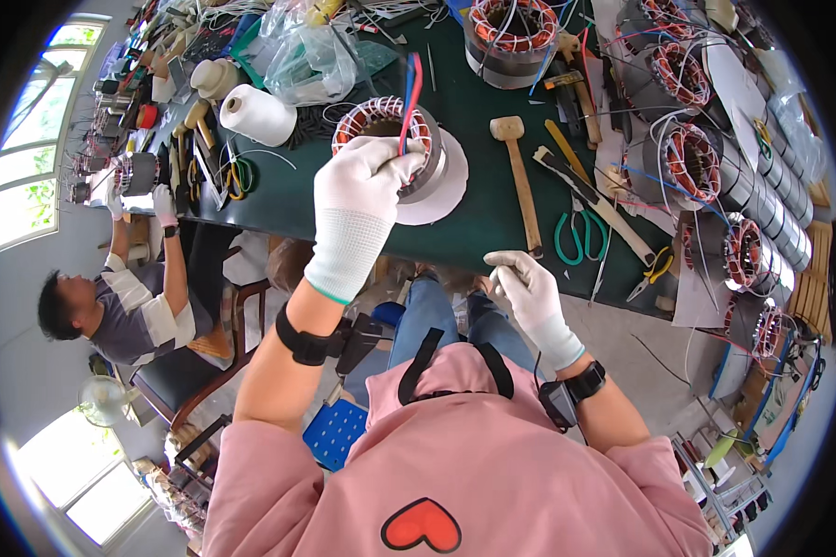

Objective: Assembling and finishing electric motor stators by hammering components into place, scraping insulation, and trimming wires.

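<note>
A motor stator [427,172] with orange-red windings and white lacing stands on a round white sheet [448,200] near the table's front edge. Over its top is my left hand [367,190] in a white knitted glove, fingers closed around red and blue lead wires [411,97] that rise from the grip. The hand hides part of the windings. My right hand [534,302], also gloved, hovers at the table edge with its fingers curled in and nothing visible in them. Nearest to it is the handle end of a pale-headed mallet [518,181].
Right of the mallet lie green-handled scissors [581,237], a wooden stick [604,204] and yellow-handled pliers [655,269]. More stators [692,162] line the right side. A white thread cone [258,116] and plastic bags [316,65] lie left. Another person [125,306] works at far left.
</note>
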`<state>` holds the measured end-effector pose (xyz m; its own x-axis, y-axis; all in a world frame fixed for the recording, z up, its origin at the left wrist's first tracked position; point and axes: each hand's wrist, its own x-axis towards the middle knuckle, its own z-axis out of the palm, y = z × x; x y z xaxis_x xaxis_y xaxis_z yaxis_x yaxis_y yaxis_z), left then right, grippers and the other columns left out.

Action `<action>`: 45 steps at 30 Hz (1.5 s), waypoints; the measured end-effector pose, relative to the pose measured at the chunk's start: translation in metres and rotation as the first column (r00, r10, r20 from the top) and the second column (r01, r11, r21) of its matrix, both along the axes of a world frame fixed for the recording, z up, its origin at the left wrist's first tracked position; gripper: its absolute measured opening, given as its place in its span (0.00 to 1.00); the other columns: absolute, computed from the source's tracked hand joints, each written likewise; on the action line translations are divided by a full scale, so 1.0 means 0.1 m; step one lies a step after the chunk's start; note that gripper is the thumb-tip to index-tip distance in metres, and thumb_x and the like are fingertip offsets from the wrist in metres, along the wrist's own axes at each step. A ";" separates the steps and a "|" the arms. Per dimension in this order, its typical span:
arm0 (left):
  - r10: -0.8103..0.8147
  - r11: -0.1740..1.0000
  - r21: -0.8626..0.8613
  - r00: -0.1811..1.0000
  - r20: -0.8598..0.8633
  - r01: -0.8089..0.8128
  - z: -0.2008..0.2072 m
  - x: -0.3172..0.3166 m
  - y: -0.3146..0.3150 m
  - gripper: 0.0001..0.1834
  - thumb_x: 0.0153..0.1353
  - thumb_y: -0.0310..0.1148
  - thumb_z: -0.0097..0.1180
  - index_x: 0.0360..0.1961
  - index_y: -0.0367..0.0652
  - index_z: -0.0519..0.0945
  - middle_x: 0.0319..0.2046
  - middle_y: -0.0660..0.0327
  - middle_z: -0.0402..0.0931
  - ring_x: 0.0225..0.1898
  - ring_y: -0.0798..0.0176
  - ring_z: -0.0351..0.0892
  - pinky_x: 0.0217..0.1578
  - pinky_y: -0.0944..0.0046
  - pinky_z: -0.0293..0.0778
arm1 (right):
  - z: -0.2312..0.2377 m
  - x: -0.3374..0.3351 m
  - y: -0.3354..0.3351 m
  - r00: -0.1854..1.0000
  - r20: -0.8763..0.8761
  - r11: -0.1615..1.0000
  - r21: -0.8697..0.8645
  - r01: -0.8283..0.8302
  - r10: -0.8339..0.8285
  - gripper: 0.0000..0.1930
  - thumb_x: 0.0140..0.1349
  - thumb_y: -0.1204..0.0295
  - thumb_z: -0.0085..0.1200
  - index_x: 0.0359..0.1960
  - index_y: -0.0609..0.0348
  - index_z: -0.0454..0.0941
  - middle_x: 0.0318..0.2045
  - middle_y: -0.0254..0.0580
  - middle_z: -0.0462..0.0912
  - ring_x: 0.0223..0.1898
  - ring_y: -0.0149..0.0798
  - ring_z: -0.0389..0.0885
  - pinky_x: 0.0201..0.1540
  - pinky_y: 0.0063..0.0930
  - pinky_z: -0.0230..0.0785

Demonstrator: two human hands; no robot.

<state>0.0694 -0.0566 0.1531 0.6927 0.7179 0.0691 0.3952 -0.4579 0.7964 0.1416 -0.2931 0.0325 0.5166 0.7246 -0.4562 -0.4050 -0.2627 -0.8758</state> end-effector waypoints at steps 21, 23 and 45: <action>0.210 0.973 0.057 0.963 0.167 -0.222 0.71 0.06 -0.15 0.12 0.66 0.33 0.65 0.39 0.32 0.83 0.27 0.63 0.82 0.25 0.73 0.82 0.27 0.75 0.76 | 0.00 -0.17 -0.01 0.990 -0.117 0.993 -0.077 -0.090 0.080 0.13 0.70 0.81 0.48 0.52 0.64 0.81 0.35 0.29 0.81 0.34 0.20 0.75 0.41 0.17 0.71; 0.177 0.984 -0.015 0.965 0.192 -0.177 0.69 0.02 -0.09 0.13 0.66 0.34 0.65 0.39 0.31 0.82 0.27 0.63 0.82 0.24 0.73 0.81 0.26 0.74 0.76 | -0.02 -0.17 -0.03 0.992 -0.098 0.992 -0.089 -0.086 0.078 0.13 0.71 0.80 0.48 0.52 0.64 0.81 0.34 0.30 0.81 0.34 0.20 0.75 0.41 0.17 0.71; 0.153 0.988 -0.044 0.984 0.086 -0.150 0.75 0.12 -0.28 0.10 0.63 0.26 0.64 0.28 0.29 0.83 0.21 0.66 0.79 0.24 0.77 0.76 0.25 0.74 0.70 | 1.76 0.91 1.68 0.870 0.435 0.848 0.347 -0.401 0.233 0.09 0.63 0.72 0.67 0.40 0.66 0.86 0.32 0.37 0.88 0.34 0.25 0.83 0.42 0.22 0.78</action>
